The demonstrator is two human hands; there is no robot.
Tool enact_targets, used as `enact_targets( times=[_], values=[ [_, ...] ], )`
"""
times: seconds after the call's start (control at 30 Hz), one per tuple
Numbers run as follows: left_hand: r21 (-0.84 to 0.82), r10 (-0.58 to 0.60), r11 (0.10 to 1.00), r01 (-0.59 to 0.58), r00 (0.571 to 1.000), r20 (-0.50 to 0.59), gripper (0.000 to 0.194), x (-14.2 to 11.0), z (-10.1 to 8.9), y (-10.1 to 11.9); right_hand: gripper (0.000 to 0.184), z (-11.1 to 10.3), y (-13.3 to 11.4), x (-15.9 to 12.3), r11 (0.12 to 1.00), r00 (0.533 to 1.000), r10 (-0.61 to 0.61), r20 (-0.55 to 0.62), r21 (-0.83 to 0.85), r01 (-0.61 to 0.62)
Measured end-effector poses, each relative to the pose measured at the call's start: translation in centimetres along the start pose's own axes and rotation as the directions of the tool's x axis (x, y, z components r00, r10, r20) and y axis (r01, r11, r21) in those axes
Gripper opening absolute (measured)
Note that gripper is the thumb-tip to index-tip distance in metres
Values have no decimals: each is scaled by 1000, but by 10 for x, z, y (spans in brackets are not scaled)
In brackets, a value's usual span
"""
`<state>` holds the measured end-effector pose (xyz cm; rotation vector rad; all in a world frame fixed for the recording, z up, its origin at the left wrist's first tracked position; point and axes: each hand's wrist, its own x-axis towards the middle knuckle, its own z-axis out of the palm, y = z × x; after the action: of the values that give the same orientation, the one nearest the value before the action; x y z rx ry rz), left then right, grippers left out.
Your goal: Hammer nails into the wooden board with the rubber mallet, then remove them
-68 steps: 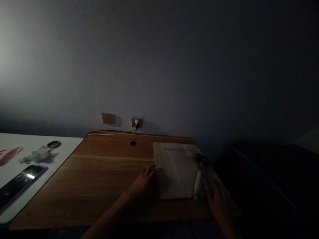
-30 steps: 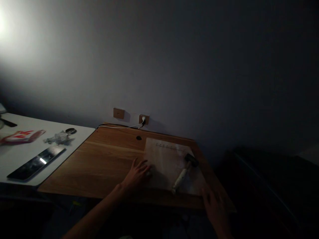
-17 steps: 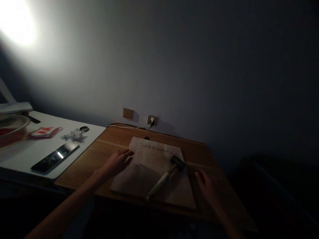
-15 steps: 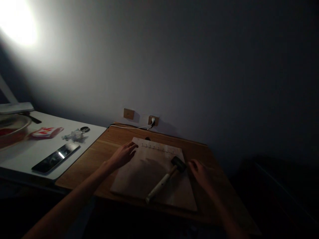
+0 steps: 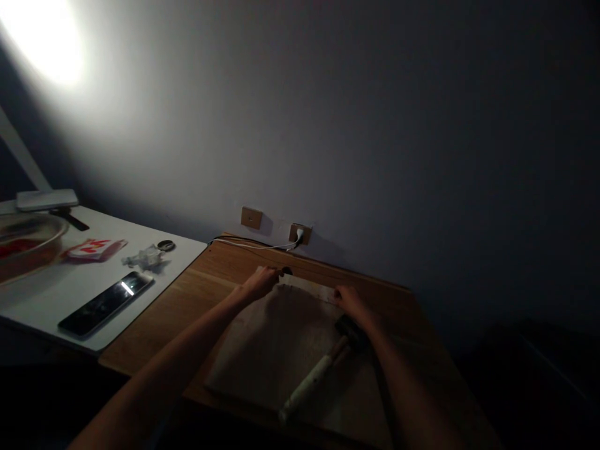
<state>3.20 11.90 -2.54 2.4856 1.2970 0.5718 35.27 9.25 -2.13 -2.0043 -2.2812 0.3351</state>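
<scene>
A pale flat board [image 5: 281,337] lies on the wooden table, with a row of small nail-like pins along its far edge, now dim and partly covered. My left hand [image 5: 262,282] is at the board's far left corner, fingers curled and closed near the end of that row. At the far right end of the row is my right hand [image 5: 350,301], its fingers pinched together. Whatever either hand grips is too small and dark to make out. A mallet [image 5: 309,381] with a dark head and a pale handle rests on the board, its head beside my right forearm.
A white table [image 5: 182,262] adjoins the wooden table [image 5: 206,275] on the left. It bears a phone [image 5: 107,303], crumpled clear plastic [image 5: 146,257], a red-and-white packet [image 5: 96,250], a bowl [image 5: 32,256] and a lamp base [image 5: 47,199]. Cords run to a wall socket [image 5: 300,234].
My left hand has moved right along the board's far edge. My right hand has come from beside the mallet head up to the far edge. The view has shifted slightly.
</scene>
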Motion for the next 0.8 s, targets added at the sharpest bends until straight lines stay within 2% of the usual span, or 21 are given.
enact_targets(
  times=[0.1,0.23,0.33,0.43,0.53,0.63,0.7,0.8],
  values=[
    [-32,17,999,-17,1000,-2,30,6,-3,-3,28,-3,-10,-1,997,998,-68,-4,33,69],
    [-78,19,997,-13,997,72,24,12,3,-1,25,-3,-25,-2,994,995,-99,12,48,99],
    [-140,9,990,3,996,86,19,13,8,4,22,-4,-30,-5,993,994,-112,4,44,112],
    [-222,-34,974,43,998,44,17,13,8,8,25,-7,-30,-6,989,990,-138,-25,45,139],
    [-319,-121,942,102,992,-39,7,19,6,12,27,-9,-32,-3,987,987,-147,-67,61,151],
    [-425,-218,890,162,972,-86,19,26,9,18,27,-7,-38,2,984,986,-145,-77,93,152],
    [-489,-260,851,188,962,-81,27,28,15,23,28,-4,-42,5,982,988,-138,-69,117,146],
    [-553,-296,806,212,953,-67,28,26,27,28,28,3,-46,7,980,990,-127,-59,144,135]
  ],
)
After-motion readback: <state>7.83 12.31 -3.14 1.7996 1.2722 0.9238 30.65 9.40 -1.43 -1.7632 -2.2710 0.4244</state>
